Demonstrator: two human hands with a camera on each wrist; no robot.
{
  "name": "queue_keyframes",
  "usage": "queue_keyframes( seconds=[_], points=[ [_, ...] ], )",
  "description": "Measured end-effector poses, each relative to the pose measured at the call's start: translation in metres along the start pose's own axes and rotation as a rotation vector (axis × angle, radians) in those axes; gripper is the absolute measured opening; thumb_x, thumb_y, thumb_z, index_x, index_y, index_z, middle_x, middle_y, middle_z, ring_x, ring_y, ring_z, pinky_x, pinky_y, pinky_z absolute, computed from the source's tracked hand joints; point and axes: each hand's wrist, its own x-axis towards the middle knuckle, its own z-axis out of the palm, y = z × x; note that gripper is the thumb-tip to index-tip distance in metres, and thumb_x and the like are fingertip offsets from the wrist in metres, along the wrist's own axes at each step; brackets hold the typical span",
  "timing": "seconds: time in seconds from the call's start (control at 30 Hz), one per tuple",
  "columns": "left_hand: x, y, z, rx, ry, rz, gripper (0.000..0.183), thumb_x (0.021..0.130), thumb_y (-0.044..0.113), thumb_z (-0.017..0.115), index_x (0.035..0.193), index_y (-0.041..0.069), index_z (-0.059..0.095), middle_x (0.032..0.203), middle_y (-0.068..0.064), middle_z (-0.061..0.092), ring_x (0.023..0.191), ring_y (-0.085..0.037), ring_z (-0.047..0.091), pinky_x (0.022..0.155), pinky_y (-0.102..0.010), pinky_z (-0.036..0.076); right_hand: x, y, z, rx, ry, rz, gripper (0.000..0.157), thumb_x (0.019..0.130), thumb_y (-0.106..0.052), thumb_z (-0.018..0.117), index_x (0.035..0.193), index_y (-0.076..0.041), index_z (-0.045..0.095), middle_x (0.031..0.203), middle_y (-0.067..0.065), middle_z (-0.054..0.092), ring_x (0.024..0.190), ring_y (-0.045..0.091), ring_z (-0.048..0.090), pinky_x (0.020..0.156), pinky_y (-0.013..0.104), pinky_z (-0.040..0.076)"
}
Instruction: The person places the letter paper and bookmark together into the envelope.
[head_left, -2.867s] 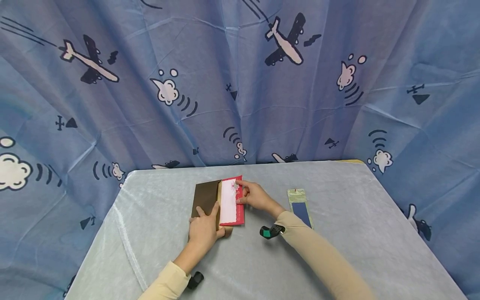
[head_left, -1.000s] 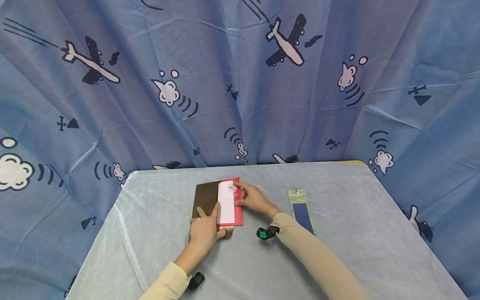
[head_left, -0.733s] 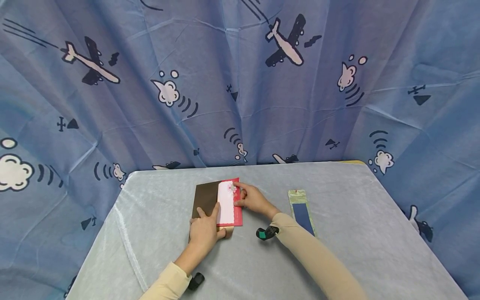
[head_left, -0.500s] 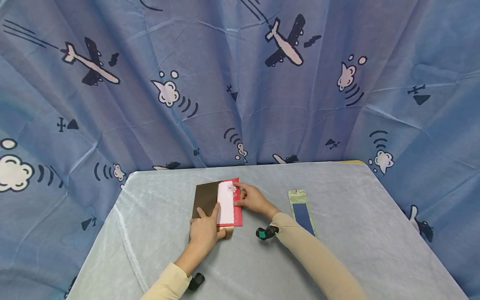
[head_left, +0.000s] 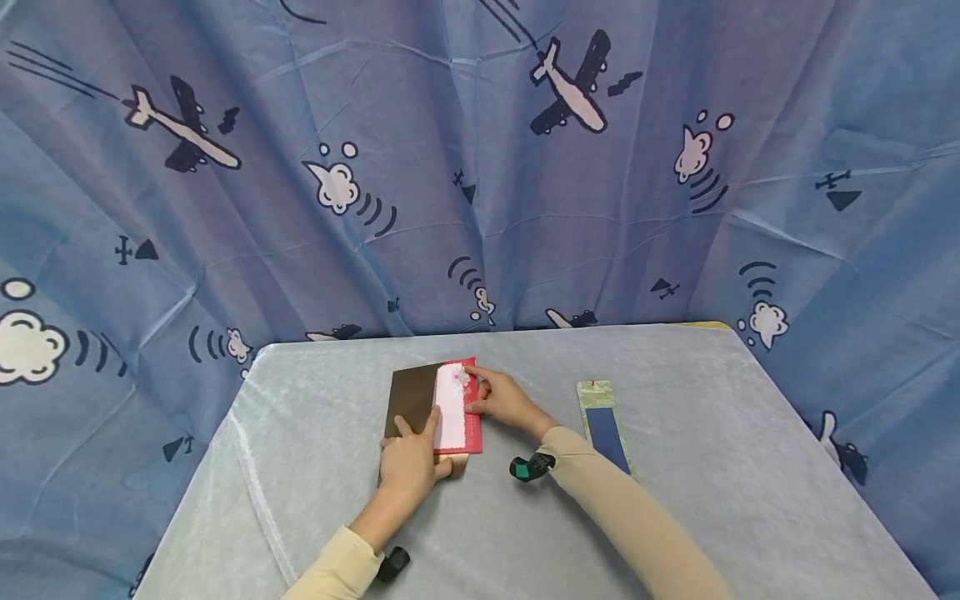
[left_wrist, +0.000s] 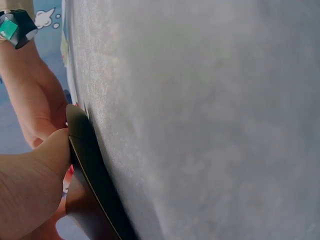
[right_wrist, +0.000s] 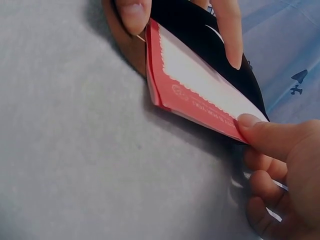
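Note:
A dark brown folder lies on the table in the head view, a tan strip showing at its lower right. On its right half sits a red-and-white greeting card with a scalloped white panel and small print; its left side meets the edge of the dark panel. My left hand rests on the folder with fingers spread, its thumb at the tan strip. My right hand pinches the card's right edge, thumb on top in the right wrist view. The left wrist view shows the folder's thin edge beside my left hand.
To the right lies a green strip-shaped packet with a dark blue panel, near my right forearm. A grey cloth covers the table. Behind it hangs a blue curtain printed with airplanes. Each wrist wears a black band-mounted device.
The card has shifted left with my right hand, so the tan gap between it and the dark panel has disappeared. My left hand has stayed in place.

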Motion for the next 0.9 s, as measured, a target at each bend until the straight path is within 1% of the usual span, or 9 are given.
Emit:
queue_keyframes(
  seconds=[0.33,0.53,0.77,0.9],
  points=[
    [-0.0001,0.0004,-0.0005,0.016,-0.001,-0.002,0.087,0.072,0.056,0.078,0.147,0.022,0.049,0.129,-0.037,0.058,0.085,-0.054,0.068,0.049,-0.041,0.055,0.0005,-0.0031,0.0031,-0.013,0.006,-0.008,0.076,0.08,-0.009,0.081,0.146,-0.003,0.046,0.067,-0.001,0.051,0.058,0.007,0.044,0.054,0.02,0.038],
    [-0.0012,0.0,-0.0006,0.012,-0.015,-0.007,0.086,0.073,0.056,0.078,0.147,0.023,0.048,0.13,-0.037,0.058,0.086,-0.055,0.068,0.05,-0.041,0.055,0.0008,-0.0046,0.0048,-0.009,-0.013,0.01,0.077,0.08,-0.01,0.081,0.148,-0.005,0.045,0.068,-0.001,0.05,0.059,0.008,0.044,0.055,0.019,0.038],
    [-0.0002,-0.0008,0.0012,0.028,0.004,-0.003,0.088,0.071,0.058,0.078,0.147,0.024,0.048,0.129,-0.037,0.059,0.086,-0.054,0.068,0.049,-0.041,0.055,0.0021,-0.0075,0.0057,-0.041,-0.007,0.002,0.076,0.08,-0.012,0.081,0.147,-0.005,0.046,0.067,-0.001,0.051,0.059,0.008,0.044,0.056,0.019,0.037],
    [-0.0001,-0.0011,0.0016,0.035,0.001,-0.004,0.089,0.071,0.059,0.078,0.147,0.025,0.048,0.129,-0.036,0.059,0.086,-0.054,0.068,0.049,-0.04,0.054,0.0039,-0.0068,0.007,-0.056,-0.008,0.0,0.076,0.079,-0.013,0.082,0.146,-0.005,0.047,0.067,-0.001,0.051,0.059,0.007,0.044,0.056,0.019,0.037]
  ],
)
